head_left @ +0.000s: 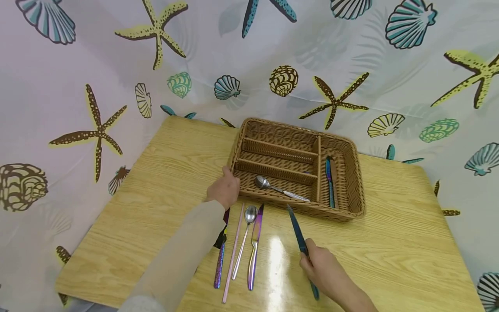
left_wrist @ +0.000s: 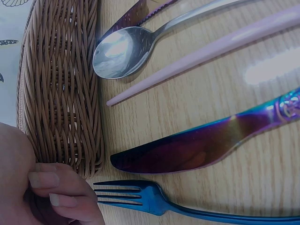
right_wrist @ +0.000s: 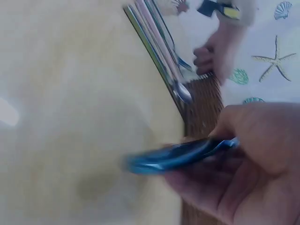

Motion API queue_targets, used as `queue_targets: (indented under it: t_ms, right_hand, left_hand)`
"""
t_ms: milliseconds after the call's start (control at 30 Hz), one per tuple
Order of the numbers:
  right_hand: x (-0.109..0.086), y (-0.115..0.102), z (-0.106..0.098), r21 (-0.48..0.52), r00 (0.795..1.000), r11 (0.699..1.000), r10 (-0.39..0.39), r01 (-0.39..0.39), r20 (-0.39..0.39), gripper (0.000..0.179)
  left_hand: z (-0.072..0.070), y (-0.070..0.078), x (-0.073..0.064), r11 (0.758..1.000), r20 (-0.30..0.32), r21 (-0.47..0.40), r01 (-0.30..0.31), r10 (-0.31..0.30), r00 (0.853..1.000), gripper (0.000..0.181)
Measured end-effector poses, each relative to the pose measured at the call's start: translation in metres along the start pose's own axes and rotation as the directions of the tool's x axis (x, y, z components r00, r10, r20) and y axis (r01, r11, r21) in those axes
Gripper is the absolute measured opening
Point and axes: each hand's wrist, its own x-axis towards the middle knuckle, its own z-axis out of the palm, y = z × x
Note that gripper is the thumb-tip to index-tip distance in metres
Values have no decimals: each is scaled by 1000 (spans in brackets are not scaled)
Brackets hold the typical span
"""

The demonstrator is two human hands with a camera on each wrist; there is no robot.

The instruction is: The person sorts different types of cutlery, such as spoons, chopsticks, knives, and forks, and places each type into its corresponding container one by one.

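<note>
Wicker tray, one, divided, stands on the worktop; the left hand grips its near left corner. Blue knife, one, is held in the right hand, near the tray's front. Beside the tray lie a fork, pink chopstick, spoon and two knives.

White glare streaks the table near me; my right-wrist view is pale, blurring the knife I grip, while my left-wrist view looks dimmer, sharper.
</note>
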Motion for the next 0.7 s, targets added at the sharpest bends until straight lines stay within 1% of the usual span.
queue_targets:
  t_ms: [33,100,167,200,233,300,400,500,567,700]
  right_hand:
    - [3,0,-7,3,999,999,-36,36,-29,11]
    - [9,2,-21,-17,988,995,-103,102,-111,8]
    - [16,4,-36,-48,971,991,-129,122,-203,10]
    - [20,6,-44,-70,957,988,-150,136,-249,13]
    - [24,9,-52,-94,942,985,-165,144,-292,15]
    - [34,15,-68,-134,920,982,-172,133,-351,20]
    - [49,27,-90,-149,906,984,-146,94,-397,30]
    - [66,39,-104,-129,912,991,-77,27,-403,37]
    - [76,46,-110,-118,921,993,-24,-24,-388,40]
    - [97,59,-112,-127,946,986,67,-112,-316,48]
  left_hand:
    - [0,0,0,1000,0,1,0,0,1000,62]
    - [-1,0,-1,1000,-2,-1,-1,1,1000,62]
    - [-1,0,-2,1000,-6,2,-5,5,1000,62]
    - [-2,1,-3,1000,-8,4,-6,6,1000,61]
    - [-2,1,-3,1000,-9,6,-9,9,1000,61]
    - [-2,1,-3,1000,-7,13,-12,13,1000,61]
    - [-3,2,-4,1000,-3,22,-18,18,1000,61]
    - [-3,1,-4,1000,-3,23,-16,16,1000,62]
    - [-3,1,-3,1000,-8,24,-11,11,1000,61]
    - [-2,1,-2,1000,-16,17,5,-5,1000,61]
